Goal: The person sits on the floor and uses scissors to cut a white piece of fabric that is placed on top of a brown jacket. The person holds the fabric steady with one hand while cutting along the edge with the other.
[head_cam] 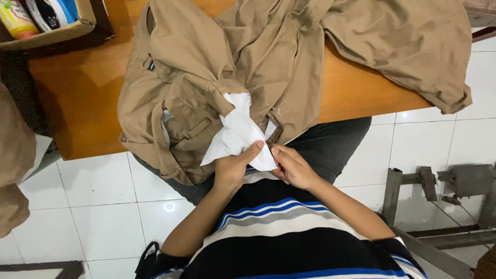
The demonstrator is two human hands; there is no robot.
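Observation:
Khaki trousers (206, 67) lie spread over an orange-brown wooden table (77, 98) and hang down toward my lap. A white pocket lining (235, 132) is pulled out from the waist area. My left hand (232, 168) grips the lower end of this white lining with thumb on top. My right hand (292, 166) pinches the trouser fabric edge just right of the lining, fingers closed. Both hands sit close together above my striped shirt.
A cardboard box (51, 31) with bottles and other items stands at the table's back left. More khaki cloth (13, 165) hangs at the left edge. A grey metal frame (439, 191) stands on the white tiled floor at right.

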